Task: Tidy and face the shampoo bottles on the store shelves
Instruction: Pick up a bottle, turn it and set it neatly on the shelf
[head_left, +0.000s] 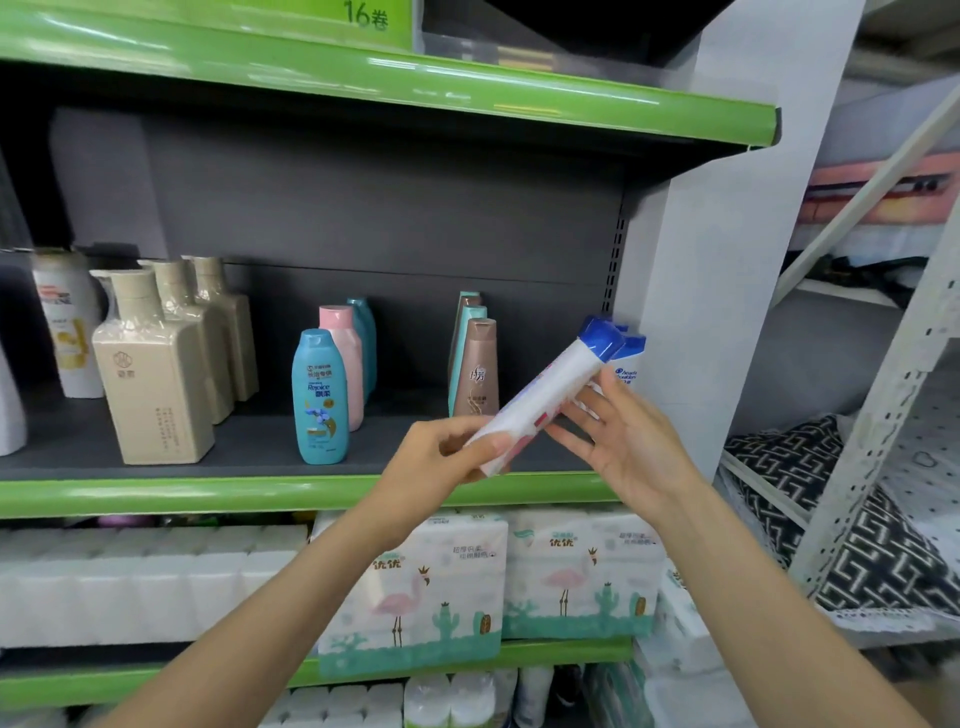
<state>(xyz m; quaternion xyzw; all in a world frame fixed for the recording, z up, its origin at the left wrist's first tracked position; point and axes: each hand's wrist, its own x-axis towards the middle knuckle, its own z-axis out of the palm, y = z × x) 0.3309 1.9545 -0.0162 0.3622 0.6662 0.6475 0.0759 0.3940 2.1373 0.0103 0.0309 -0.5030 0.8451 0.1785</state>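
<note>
Our left hand (441, 457) grips a blue-capped white bottle (545, 395) tilted toward 1 o'clock; our right hand (623, 441) touches it, fingers straight. At 9 o'clock stands a blue Rejoice bottle (319, 397)

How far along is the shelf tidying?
Partly done, it seems. The beige bottles, the blue Rejoice bottle and the brown bottle stand upright near the shelf edge. In hand: the left hand grips a tilted white bottle by its base, the right hand touching it with straight fingers. It has yet to be stood beside the other blue-capped bottle.

Left hand (441, 457) grips tilted white bottle (540, 400); right hand (628, 441) open, seemingly touching.
</note>
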